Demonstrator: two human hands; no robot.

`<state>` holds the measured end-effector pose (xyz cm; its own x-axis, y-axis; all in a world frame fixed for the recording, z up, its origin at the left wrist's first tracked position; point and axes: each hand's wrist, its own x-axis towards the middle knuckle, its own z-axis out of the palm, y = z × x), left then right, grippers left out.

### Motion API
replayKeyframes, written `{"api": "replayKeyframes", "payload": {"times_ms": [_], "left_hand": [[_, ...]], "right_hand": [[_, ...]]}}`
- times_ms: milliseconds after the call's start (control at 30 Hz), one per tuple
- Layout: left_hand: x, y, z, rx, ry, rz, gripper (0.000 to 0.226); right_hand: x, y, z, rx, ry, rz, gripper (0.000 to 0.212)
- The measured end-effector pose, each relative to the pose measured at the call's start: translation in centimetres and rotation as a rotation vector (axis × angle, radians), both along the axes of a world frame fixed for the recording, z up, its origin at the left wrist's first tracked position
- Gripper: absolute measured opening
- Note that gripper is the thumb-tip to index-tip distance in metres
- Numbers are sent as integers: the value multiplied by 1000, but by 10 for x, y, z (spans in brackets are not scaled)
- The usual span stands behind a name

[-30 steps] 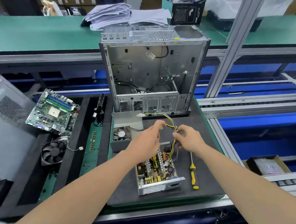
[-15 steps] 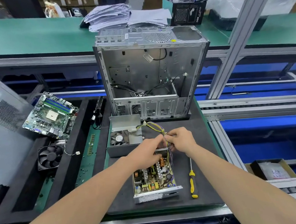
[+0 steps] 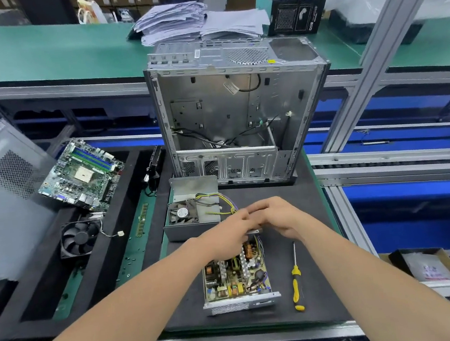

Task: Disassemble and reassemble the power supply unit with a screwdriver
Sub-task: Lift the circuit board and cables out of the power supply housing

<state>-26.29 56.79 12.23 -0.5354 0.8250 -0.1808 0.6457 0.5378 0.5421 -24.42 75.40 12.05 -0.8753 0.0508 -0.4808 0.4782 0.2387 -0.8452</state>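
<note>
Two bare hands meet over the far end of the power supply unit, which lies opened on a black foam mat with its circuit board, coils and capacitors exposed and its perforated end plate turned toward the person. The left hand reaches across that far end from the left. The right hand arches over it from the right, and the fingers of the two overlap. Both are blurred, so I cannot tell whether either hand is pinching something or merely touching.

Beyond the unit and slightly left sits its metal cover, hollow side up, with a small fan mounted inside. Yellow and black wires run from the cover toward the hands.

Just right of the unit lies a yellow-and-black screwdriver, apart from both hands, tip pointing away from the person.

Farther beyond the unit stands an open, emptied computer case. Well to the unit's left are a loose cooling fan, a tilted motherboard and a grey side panel.
</note>
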Motion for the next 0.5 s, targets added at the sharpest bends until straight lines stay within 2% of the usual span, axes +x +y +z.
{"api": "replayKeyframes", "payload": {"times_ms": [67,133,233,300,500], "left_hand": [[-1,2,0,-59,14,-3,45],[-3,4,3,-99,10,6,48],[-6,6,8,-99,17,11,46],[-7,6,8,-83,4,28,40],[-7,5,8,-60,-19,49,37]], "right_hand": [[2,3,-1,-100,-2,-51,35],[6,5,-2,-84,-19,-92,27],[15,10,-4,-15,-154,-63,21],[23,14,-7,-71,-233,-49,16],[32,16,-12,-125,-159,-74,10]]}}
